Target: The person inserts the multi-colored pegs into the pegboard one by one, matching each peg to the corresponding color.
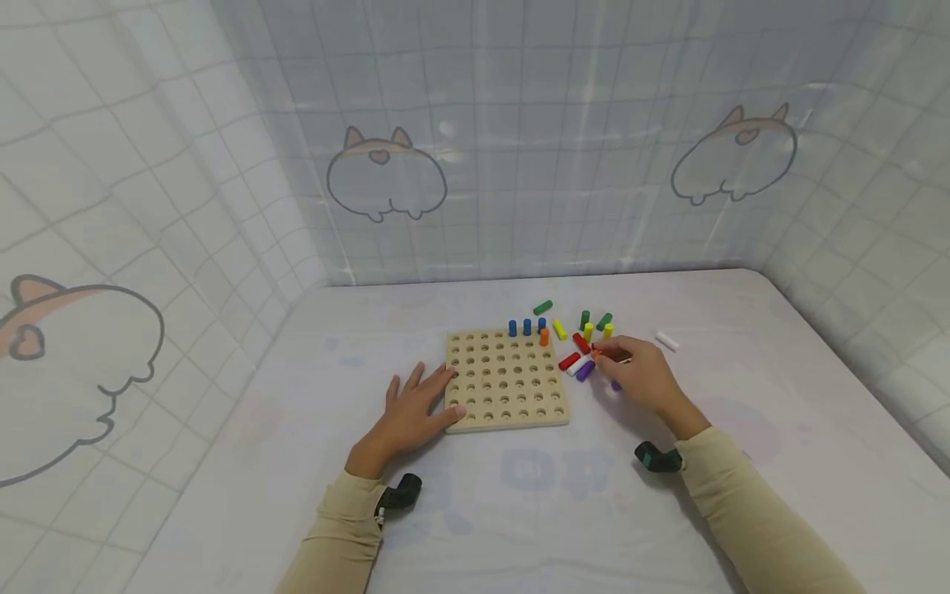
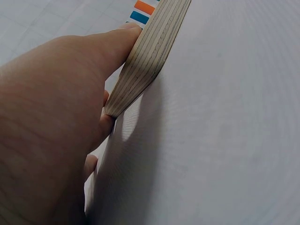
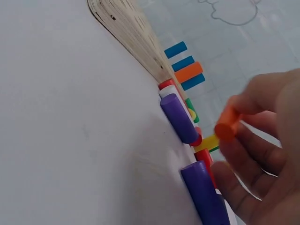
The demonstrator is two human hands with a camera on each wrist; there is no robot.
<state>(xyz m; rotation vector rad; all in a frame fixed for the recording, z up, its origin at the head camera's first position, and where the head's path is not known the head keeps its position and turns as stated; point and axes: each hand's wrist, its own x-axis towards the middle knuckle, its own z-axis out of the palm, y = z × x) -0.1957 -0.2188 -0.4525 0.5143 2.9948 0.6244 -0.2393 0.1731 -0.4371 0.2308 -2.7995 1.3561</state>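
A square wooden pegboard (image 1: 505,388) with rows of round holes lies on the table. Three blue pegs (image 1: 527,327) stand along its far edge toward the right, and one orange peg (image 1: 544,337) stands in front of the rightmost blue one. My left hand (image 1: 408,419) rests at the board's left side, fingers spread, the thumb on its near left corner. To the right of the board, my right hand (image 1: 640,373) pinches another orange peg (image 3: 228,121) between thumb and fingers, held above the loose pegs.
Loose pegs lie right of the board: red (image 1: 570,360), purple (image 1: 585,370), yellow (image 1: 559,330), green (image 1: 543,307) and white ones. A separate white peg (image 1: 667,341) lies farther right. A tiled-pattern curtain (image 1: 549,190) hangs behind the table.
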